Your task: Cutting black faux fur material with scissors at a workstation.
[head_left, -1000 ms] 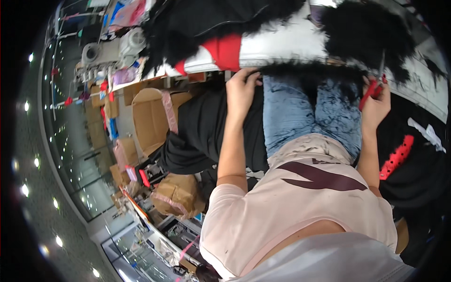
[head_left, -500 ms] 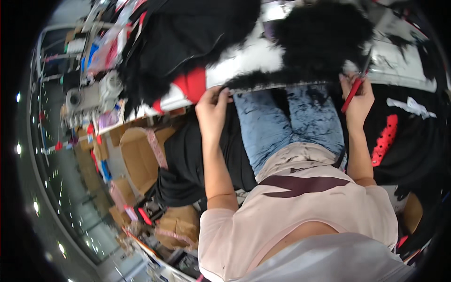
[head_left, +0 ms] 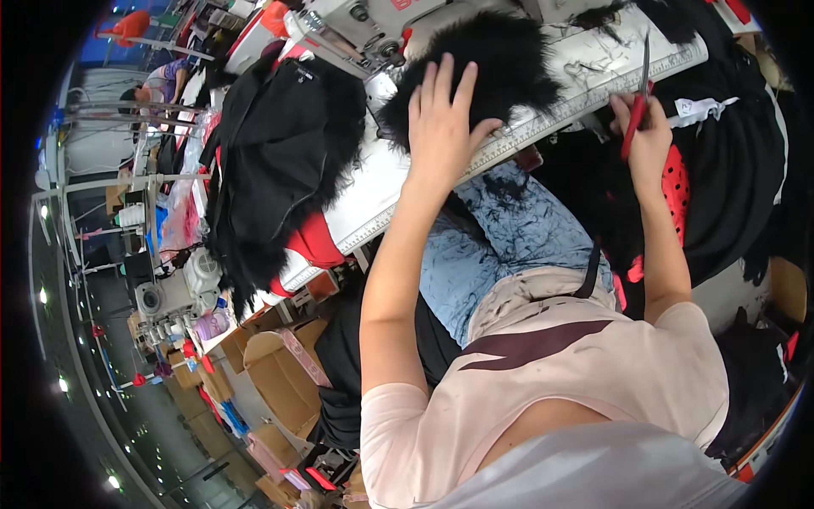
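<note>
On the white table [head_left: 373, 191] your left hand [head_left: 441, 123] lies flat, fingers spread, on black fur [head_left: 500, 64], while your right hand [head_left: 649, 140] grips red scissors [head_left: 638, 106] (blades pointing up, away from you).

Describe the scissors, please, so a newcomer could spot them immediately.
Start at the white sewing table with a ruler along its edge. At its right end, the right hand holds the scissors upright above the edge. They alone have red handles and a thin metal blade.
</note>
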Tool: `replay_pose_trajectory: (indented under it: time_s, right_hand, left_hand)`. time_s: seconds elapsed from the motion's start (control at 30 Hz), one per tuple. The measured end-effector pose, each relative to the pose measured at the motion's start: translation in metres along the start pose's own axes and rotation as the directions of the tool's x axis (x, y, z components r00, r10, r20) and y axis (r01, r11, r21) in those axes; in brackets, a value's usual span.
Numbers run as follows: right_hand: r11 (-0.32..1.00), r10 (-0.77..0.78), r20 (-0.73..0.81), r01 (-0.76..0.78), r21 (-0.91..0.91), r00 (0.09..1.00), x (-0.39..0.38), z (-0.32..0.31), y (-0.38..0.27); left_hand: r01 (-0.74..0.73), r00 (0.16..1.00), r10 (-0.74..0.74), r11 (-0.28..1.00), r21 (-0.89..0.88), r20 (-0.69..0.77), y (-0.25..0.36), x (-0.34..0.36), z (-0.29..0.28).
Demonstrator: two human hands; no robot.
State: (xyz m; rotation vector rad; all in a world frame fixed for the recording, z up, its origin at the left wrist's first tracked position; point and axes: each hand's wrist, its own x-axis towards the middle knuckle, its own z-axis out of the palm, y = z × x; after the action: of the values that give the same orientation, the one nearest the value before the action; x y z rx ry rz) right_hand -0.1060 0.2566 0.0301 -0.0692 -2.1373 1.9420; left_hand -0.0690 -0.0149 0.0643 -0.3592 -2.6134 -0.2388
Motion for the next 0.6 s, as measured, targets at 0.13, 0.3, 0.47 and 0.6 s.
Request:
replay_pose_trajectory:
  time_s: [0.13, 0.3, 0.47, 0.6]
  right_hand:
    - [0.997, 0.075, -0.076, -0.073, 0.028, 0.994, -0.028, -0.044, 0.037]
    - [0.980, 0.170, -0.288, -0.193, -0.054, 0.943, -0.039, -0.120, 0.074]
    - [0.886, 0.314, -0.423, -0.422, -0.192, 0.850, -0.077, -0.181, 0.139]
    - [0.767, 0.385, -0.463, -0.556, -0.321, 0.798, -0.133, -0.184, 0.186]
  left_hand:
    - [-0.005, 0.996, -0.004, 0.995, 0.100, 0.088, -0.018, 0.032, 0.067]
    - [0.113, 0.985, -0.124, 0.989, 0.090, 0.117, -0.061, 0.075, 0.126]
    - [0.305, 0.952, -0.287, 0.893, 0.331, -0.102, -0.055, 0.133, 0.122]
    - [-0.002, 0.988, 0.007, 0.999, 0.035, -0.154, 0.015, 0.102, 0.099]
